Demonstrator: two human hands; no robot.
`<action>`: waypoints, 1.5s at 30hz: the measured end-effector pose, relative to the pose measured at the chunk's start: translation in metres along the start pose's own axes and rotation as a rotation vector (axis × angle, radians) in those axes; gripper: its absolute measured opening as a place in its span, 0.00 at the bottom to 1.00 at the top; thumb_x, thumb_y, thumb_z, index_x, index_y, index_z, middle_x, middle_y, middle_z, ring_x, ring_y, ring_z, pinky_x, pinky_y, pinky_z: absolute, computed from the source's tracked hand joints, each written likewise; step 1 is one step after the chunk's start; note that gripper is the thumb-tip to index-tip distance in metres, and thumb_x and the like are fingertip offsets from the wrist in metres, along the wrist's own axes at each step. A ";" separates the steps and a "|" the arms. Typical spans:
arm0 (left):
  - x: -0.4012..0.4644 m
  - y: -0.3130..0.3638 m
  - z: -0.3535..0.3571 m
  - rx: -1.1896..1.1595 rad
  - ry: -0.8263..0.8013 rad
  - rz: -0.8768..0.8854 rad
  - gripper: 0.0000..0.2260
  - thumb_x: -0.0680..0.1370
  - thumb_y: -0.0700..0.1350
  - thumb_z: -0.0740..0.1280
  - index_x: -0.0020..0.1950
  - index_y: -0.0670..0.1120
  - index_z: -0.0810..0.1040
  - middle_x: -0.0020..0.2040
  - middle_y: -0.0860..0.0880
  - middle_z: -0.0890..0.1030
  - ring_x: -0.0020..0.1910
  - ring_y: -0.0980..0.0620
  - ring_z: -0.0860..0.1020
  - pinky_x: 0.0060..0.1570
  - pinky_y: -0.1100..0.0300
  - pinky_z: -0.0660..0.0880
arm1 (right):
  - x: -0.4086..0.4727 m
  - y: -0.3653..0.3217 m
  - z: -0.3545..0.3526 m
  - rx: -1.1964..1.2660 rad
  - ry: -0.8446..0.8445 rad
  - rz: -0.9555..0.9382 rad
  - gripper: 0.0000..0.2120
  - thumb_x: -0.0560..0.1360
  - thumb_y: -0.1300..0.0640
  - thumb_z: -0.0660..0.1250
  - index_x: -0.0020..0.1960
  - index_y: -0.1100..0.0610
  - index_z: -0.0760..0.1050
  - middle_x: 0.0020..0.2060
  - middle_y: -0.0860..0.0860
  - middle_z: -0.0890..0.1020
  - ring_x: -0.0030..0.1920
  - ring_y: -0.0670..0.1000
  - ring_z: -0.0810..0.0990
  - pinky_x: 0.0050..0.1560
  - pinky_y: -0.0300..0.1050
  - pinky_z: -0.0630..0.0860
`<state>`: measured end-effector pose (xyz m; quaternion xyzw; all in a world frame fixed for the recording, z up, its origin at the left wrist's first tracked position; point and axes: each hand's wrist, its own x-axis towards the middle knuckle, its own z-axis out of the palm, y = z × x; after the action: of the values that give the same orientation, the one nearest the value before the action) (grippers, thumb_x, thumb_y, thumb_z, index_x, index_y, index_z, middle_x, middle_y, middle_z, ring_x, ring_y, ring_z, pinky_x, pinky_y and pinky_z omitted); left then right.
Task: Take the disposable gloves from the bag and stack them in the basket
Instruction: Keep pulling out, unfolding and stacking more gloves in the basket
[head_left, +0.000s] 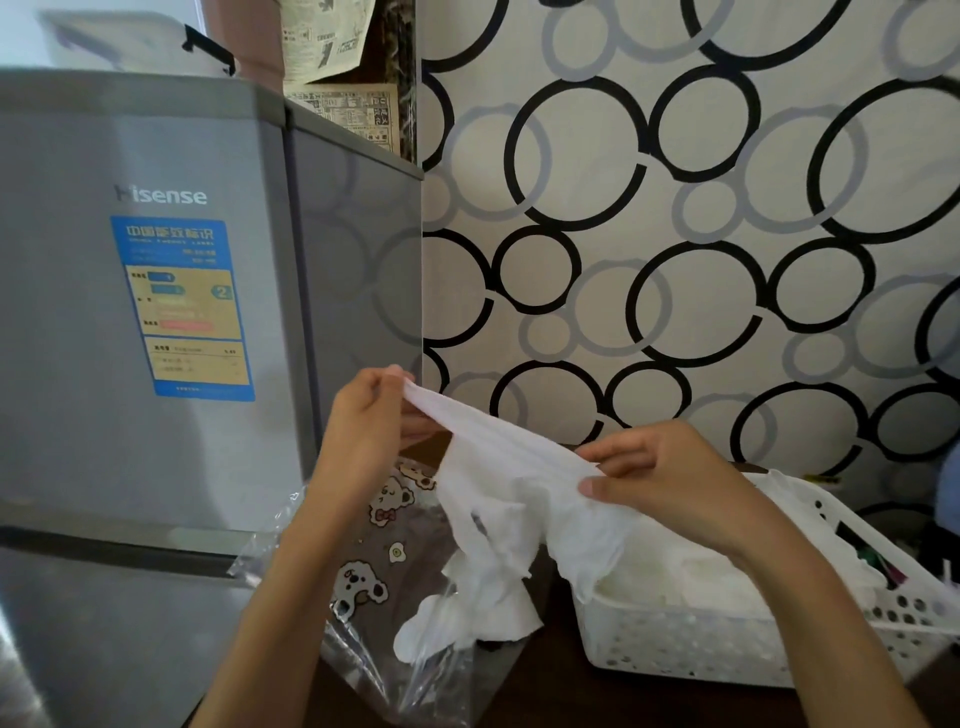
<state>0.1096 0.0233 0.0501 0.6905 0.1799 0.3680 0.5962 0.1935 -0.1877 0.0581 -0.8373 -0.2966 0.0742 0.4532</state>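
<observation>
A thin white disposable glove (498, 499) hangs stretched between my two hands above the table. My left hand (369, 415) pinches its cuff end up high by the fridge. Lower and to the right, my right hand (665, 473) pinches its other side, over the basket's near corner. The glove's fingers dangle down toward the clear plastic bag (384, 654), which lies open on the table with bear prints on it. More white gloves (675, 566) lie piled in the white perforated basket (727, 639) at the right.
A grey Hisense fridge (156, 312) stands close on the left. The wall with black and grey circles (675, 234) runs behind the dark table (545, 691). Small dark items (878, 561) sit at the basket's far right.
</observation>
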 end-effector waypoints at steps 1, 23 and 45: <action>0.001 0.000 -0.002 -0.012 0.013 -0.023 0.12 0.84 0.47 0.55 0.48 0.46 0.75 0.39 0.46 0.83 0.35 0.54 0.83 0.42 0.59 0.81 | -0.001 0.001 -0.004 -0.020 0.000 -0.006 0.09 0.70 0.58 0.74 0.49 0.47 0.83 0.41 0.46 0.85 0.44 0.42 0.83 0.49 0.37 0.76; -0.032 -0.001 0.040 0.112 -0.907 0.060 0.26 0.70 0.73 0.48 0.54 0.65 0.79 0.53 0.64 0.82 0.56 0.64 0.78 0.55 0.67 0.74 | -0.014 -0.014 -0.014 0.233 -0.119 -0.261 0.06 0.74 0.58 0.68 0.48 0.51 0.83 0.42 0.49 0.85 0.44 0.46 0.84 0.43 0.35 0.78; -0.025 -0.007 0.049 0.040 -0.275 0.231 0.09 0.80 0.47 0.62 0.45 0.52 0.82 0.37 0.54 0.84 0.35 0.58 0.82 0.34 0.69 0.76 | -0.006 0.014 -0.032 0.190 0.591 -0.347 0.09 0.80 0.52 0.60 0.43 0.49 0.76 0.37 0.53 0.80 0.35 0.53 0.76 0.31 0.37 0.70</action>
<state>0.1299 -0.0261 0.0354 0.7621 0.0231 0.3325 0.5551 0.2072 -0.2193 0.0646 -0.7139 -0.2822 -0.2221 0.6011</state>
